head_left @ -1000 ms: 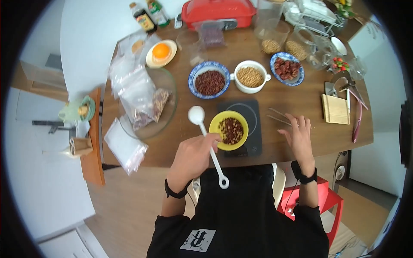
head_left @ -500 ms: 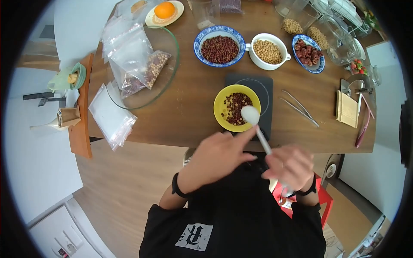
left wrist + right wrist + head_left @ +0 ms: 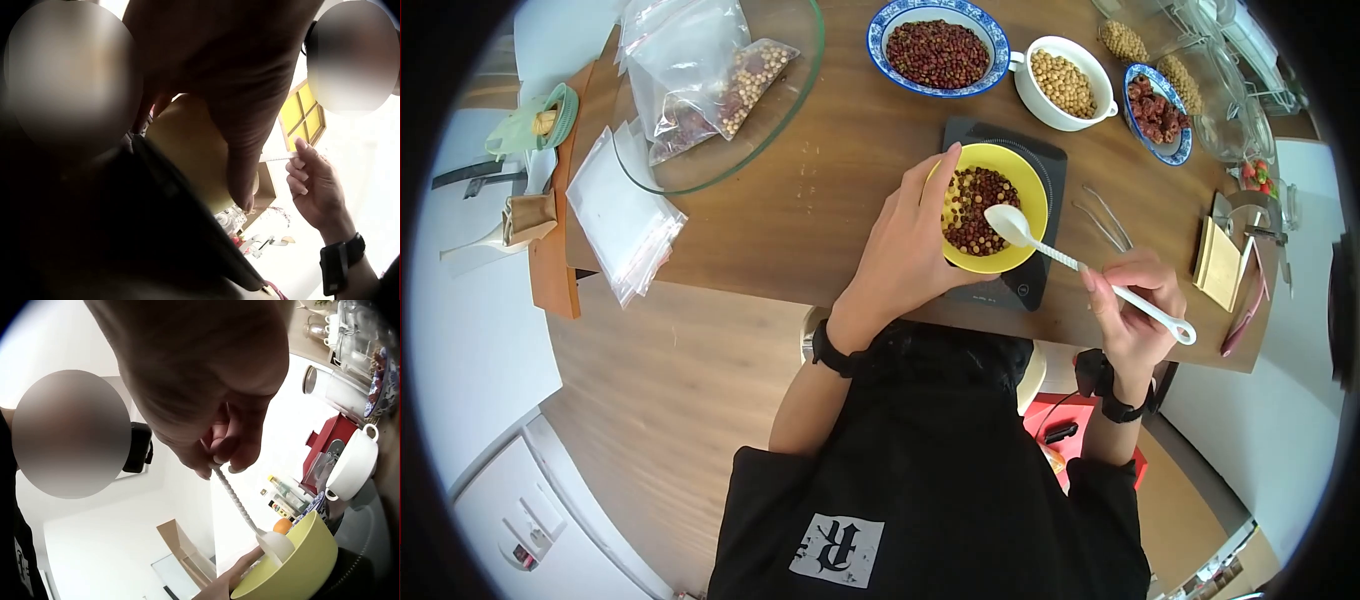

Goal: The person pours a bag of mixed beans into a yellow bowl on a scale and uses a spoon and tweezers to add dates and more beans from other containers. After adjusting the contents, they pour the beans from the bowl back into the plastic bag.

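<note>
My left hand [image 3: 905, 235] grips the yellow bowl [image 3: 1030, 190] from its left side, thumb and fingers spread around the wall. Dark red beans and paler round beans [image 3: 978, 205] lie in the bowl, which overlaps a flat black device [image 3: 1040, 285] in the head view. A long white spoon [image 3: 1008, 222] is pinched by its handle in my right hand [image 3: 1145, 300]. Its scoop is over the beans, tilted inside the rim; the right wrist view shows the spoon scoop [image 3: 275, 547] at the bowl's edge.
Behind stand a blue-white bowl of red beans [image 3: 937, 50], a white pot of pale beans [image 3: 1062, 85] and a dish of dried reddish pieces [image 3: 1157, 112]. Metal tongs [image 3: 1106, 218] lie right. At left are a glass bowl [image 3: 785, 130] with filled bags and empty plastic bags [image 3: 625, 215].
The spoon passed from my left hand to my right, and its scoop came over the bowl. My left hand now holds the bowl's side. The head view shifted, lowering and recentring the scene.
</note>
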A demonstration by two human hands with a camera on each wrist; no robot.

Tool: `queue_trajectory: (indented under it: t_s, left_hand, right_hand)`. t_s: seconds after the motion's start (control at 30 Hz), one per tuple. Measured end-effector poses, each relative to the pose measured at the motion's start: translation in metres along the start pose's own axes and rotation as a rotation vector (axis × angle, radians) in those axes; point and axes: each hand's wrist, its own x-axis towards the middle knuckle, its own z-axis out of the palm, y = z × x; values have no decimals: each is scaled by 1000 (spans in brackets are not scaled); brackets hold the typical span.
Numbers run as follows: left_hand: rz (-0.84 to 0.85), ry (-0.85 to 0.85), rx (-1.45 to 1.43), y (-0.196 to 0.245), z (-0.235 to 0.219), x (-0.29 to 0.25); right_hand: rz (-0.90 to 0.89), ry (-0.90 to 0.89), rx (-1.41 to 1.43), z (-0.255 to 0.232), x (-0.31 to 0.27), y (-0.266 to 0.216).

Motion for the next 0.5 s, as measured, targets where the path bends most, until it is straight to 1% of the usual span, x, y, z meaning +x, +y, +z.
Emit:
queue_trajectory:
  t_s: [0.03, 0.07, 0.13, 0.17, 0.23, 0.27, 0.3, 0.37, 0.5]
  left_hand:
    - [4, 23, -27, -1, -1, 2]
    - [7, 45, -54, -2, -2, 2]
    - [12, 58, -23, 2, -11, 1]
    - [14, 68, 9, 7, -16, 0]
    - [-1, 48, -9, 22, -33, -5]
    - [-13, 29, -24, 27, -40, -7]
    - [-14, 31, -24, 29, -43, -9]
    - [11, 0, 52, 32, -48, -12]
    - [26, -33, 52, 39, -55, -17]
  right_hand:
    - [41, 26, 32, 0, 1, 1]
    - [39, 26, 30, -1, 1, -3]
    - [218, 82, 62, -4, 4, -16]
    - [219, 79, 60, -7, 7, -20]
    - [87, -12, 3, -14, 14, -27]
    - [52, -44, 15, -17, 14, -30]
    - [52, -47, 16, -19, 13, -31]
    - [-2, -83, 162, -21, 12, -32]
    - [-2, -126, 134, -18, 11, -33]
